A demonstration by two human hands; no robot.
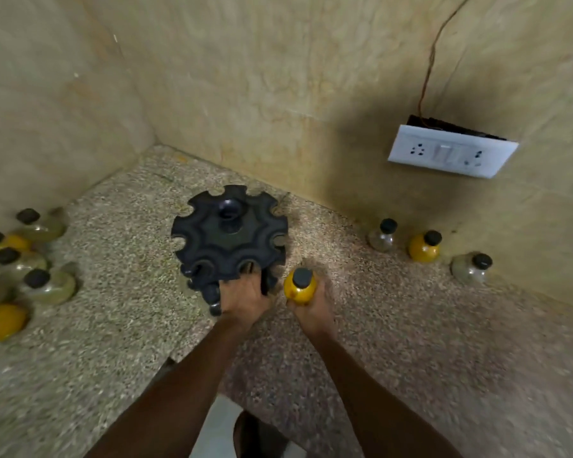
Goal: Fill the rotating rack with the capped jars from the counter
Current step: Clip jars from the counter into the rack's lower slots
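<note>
A black rotating rack with notched slots around its rim stands in the corner of the speckled counter; all visible slots are bare. My left hand grips the rack's lower front part under the top disc. Just right of the rack, my right hand holds a yellow-filled jar with a black cap, upright. Several capped jars, yellow and greenish, cluster at the far left. Three more stand along the right wall: a clear one, a yellow one and a pale one.
Beige tiled walls close the corner behind the rack. A white socket plate with a wire sits on the right wall above the three jars. The counter has a front edge near my forearms, with floor and a foot below.
</note>
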